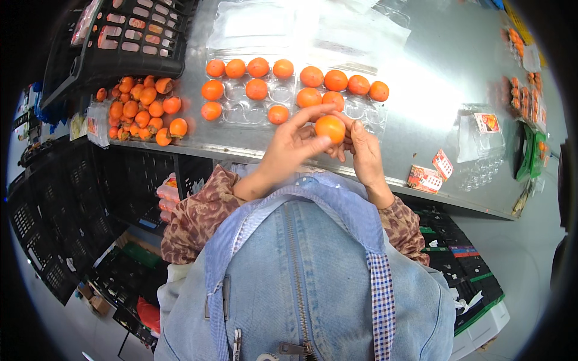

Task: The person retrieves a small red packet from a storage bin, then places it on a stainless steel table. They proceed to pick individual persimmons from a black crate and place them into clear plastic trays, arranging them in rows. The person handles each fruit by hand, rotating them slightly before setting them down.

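Observation:
My left hand (290,143) grips an orange persimmon (330,129) between thumb and fingers, just above the table's near edge. Close beside the fruit, my right hand (365,153) has its fingers curled in and the thumb pressed near them; what they pinch, if anything, is hidden. Beyond my hands lie two clear plastic trays with round pockets. The left tray (241,112) holds several persimmons, with some pockets bare. In the right tray (365,113) the far row is filled and part of the middle row too; my hands cover some of it.
A heap of loose persimmons (141,111) lies on the left of the metal table (421,90), below a tilted black crate (132,42). Clear plastic sheets (253,24) rest at the back. Printed labels (426,178) and stacked clear trays (481,144) lie to the right.

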A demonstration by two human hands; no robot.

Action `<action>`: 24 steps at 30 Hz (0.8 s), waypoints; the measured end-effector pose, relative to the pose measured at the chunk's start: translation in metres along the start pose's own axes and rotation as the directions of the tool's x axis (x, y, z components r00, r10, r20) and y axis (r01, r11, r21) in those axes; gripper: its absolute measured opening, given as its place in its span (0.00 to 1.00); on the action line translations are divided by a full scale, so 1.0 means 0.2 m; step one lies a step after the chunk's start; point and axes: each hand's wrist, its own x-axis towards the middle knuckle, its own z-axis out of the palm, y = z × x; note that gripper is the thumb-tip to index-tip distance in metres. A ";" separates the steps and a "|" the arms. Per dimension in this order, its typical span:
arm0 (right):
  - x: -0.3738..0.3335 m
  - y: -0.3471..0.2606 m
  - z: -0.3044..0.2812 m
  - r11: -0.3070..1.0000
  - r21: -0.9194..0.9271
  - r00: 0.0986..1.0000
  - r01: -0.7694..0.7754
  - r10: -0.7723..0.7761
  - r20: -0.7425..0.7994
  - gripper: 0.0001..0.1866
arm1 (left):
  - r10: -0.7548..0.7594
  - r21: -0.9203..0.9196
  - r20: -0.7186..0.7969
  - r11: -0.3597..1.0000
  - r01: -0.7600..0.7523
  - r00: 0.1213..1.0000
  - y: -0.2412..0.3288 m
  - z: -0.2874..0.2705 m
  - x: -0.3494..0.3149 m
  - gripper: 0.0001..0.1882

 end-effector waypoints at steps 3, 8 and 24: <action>0.01 0.00 -0.01 1.000 -0.004 1.000 -0.003 0.003 -0.017 0.28 | -0.134 -0.339 0.033 0.931 0.137 0.990 0.00 -0.05 0.00 0.27; 0.01 0.00 -0.02 1.000 -0.020 0.999 -0.001 0.000 -0.036 0.27 | -0.230 -0.432 0.043 0.873 0.226 0.972 0.00 -0.09 -0.01 0.28; 0.01 0.01 -0.02 0.997 -0.077 1.000 0.030 -0.029 0.011 0.24 | -0.229 -0.505 0.086 0.829 0.241 0.970 -0.04 -0.13 -0.01 0.25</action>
